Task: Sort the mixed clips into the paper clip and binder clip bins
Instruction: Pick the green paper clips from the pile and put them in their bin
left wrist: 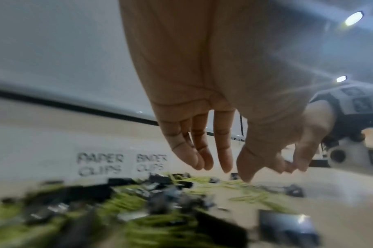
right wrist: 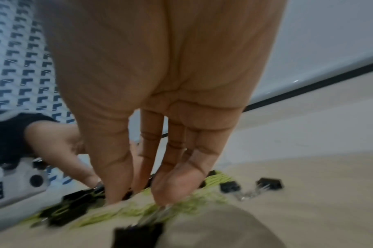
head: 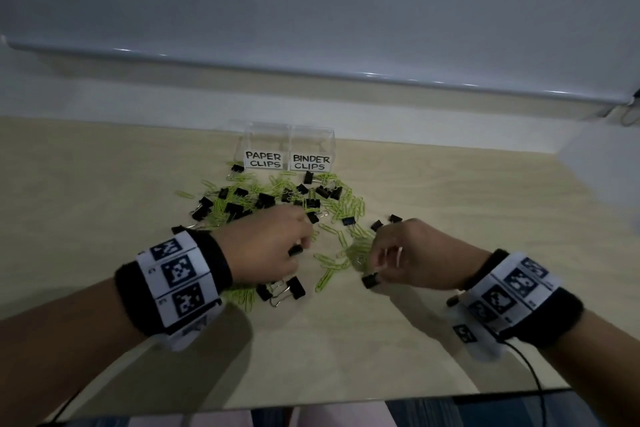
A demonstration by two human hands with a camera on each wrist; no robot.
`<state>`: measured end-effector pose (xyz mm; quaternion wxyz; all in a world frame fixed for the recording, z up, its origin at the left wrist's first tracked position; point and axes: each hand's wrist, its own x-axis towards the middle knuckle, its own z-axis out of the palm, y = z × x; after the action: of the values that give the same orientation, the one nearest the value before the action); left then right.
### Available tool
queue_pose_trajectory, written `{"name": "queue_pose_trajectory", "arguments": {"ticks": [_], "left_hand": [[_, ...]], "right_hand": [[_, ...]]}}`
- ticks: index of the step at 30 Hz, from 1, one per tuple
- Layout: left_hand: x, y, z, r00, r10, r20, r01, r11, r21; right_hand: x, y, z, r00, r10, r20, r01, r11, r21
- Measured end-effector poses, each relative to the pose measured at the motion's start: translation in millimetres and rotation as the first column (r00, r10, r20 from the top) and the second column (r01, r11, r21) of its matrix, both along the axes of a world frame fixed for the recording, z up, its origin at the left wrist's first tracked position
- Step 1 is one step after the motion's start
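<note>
A mixed pile [head: 277, 198] of black binder clips and lime-green paper clips lies on the pale wooden table, in front of two clear bins. The left bin [head: 263, 159] is labelled PAPER CLIPS and the right bin [head: 311, 163] is labelled BINDER CLIPS. My left hand [head: 291, 239] hovers over the pile's near edge and pinches a small black binder clip [head: 295, 250] between thumb and forefinger. My right hand [head: 377, 270] is to its right, above a patch of green paper clips [head: 360, 250]. It pinches a black binder clip [right wrist: 139, 234] by its silver wire handles, and that clip [head: 370, 280] hangs below the fingertips [right wrist: 164, 193].
Two black binder clips [head: 280, 289] with wire handles lie just under my left wrist. A few stray binder clips [head: 394, 218] sit right of the pile. The table's near edge [head: 346, 400] is close to my body. A pale wall rises behind the bins.
</note>
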<state>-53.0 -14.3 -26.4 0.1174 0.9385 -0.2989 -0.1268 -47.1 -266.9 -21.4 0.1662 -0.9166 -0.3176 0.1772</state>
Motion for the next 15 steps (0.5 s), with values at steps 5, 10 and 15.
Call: {"name": "queue_pose_trajectory", "arguments": {"ticks": [5, 10, 15], "left_hand": [[-6, -39, -16, 0.990, -0.062, -0.129, 0.072, 0.994, 0.078], [16, -50, -25, 0.991, 0.012, -0.131, -0.009, 1.000, 0.023], [32, -49, -21, 0.994, 0.092, -0.058, -0.092, 0.996, 0.008]], "right_hand": [[-10, 10, -13, 0.997, 0.078, 0.021, -0.076, 0.992, -0.100], [8, -13, -4, 0.998, -0.055, 0.021, 0.059, 0.973, -0.223], [23, 7, -5, 0.983, -0.142, 0.113, 0.161, 0.970, -0.183]]}}
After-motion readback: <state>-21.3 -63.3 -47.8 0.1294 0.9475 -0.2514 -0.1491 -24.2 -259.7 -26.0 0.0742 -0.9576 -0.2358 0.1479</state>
